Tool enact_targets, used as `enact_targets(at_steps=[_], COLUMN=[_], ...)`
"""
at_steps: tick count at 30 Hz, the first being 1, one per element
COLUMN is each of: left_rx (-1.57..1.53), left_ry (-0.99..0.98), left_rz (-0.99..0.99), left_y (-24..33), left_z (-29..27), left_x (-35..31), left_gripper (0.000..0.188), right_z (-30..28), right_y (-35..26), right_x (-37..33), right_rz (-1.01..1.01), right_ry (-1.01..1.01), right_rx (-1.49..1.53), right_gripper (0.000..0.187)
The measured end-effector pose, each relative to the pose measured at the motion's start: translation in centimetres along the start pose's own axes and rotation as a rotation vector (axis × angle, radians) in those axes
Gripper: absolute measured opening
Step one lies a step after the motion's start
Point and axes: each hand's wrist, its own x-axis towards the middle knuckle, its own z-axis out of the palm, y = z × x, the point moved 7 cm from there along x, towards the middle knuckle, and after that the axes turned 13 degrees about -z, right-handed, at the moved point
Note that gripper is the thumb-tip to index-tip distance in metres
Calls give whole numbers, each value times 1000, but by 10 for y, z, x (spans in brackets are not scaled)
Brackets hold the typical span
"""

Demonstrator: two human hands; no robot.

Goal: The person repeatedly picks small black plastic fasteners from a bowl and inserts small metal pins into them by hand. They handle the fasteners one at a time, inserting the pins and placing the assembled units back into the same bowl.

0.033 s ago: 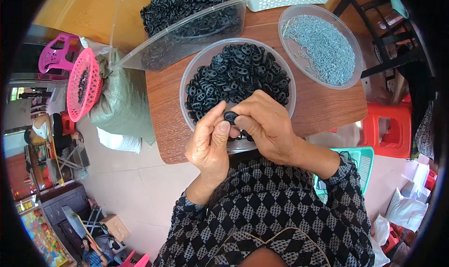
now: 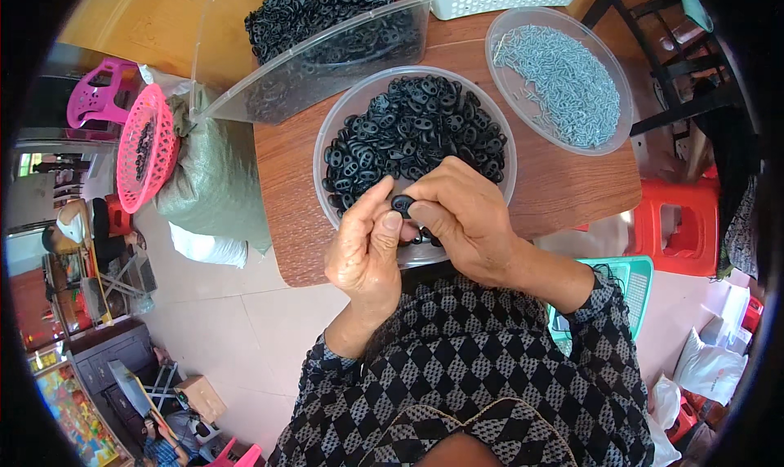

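A small black oval plastic piece (image 2: pixel 402 205) is pinched between the fingertips of both hands, over the near side of a round clear tub (image 2: pixel 320 152). My right hand (image 2: pixel 467 214) grips its right side with thumb and bent forefinger. At its left side, the thumb and fingers of my left hand (image 2: pixel 364 250) close on it. Heaped in the tub are many similar black oval pieces (image 2: pixel 408 132) with two holes each. More dark bits show just below the fingers; whether the left fingers hold them I cannot tell.
Small silvery screws (image 2: pixel 563 87) fill a round clear tray (image 2: pixel 531 128) at the right. A clear bin (image 2: pixel 327 67) of black pieces stands at the far left, near a pink basket (image 2: pixel 149 148) on a sack (image 2: pixel 208 177). A red stool (image 2: pixel 686 230) is at the right.
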Motion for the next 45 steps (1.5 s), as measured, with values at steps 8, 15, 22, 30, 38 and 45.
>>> enact_targets(at_steps=[8, 15, 22, 30, 38, 45], left_rx=[394, -70, -197, -200, -99, -153], left_ry=[8, -294, -314, -212, -164, -98], left_rz=[102, -252, -331, -311, -247, -180], left_y=[8, -16, -20, -20, -18, -19], left_z=[7, 6, 8, 5, 2, 4], left_x=[0, 12, 12, 14, 10, 2], left_gripper=[26, 30, 33, 31, 27, 25], right_z=[-3, -4, -3, 4, 4, 4], right_y=[1, 17, 24, 11, 5, 0], right_x=[3, -7, -9, -4, -9, -11], right_rz=[14, 235, 361, 121, -12, -45], right_ry=[-65, -68, -88, -165, -116, -72], right_rx=[-86, 21, 139, -17, -149, -129], right_gripper=[2, 11, 11, 13, 25, 29])
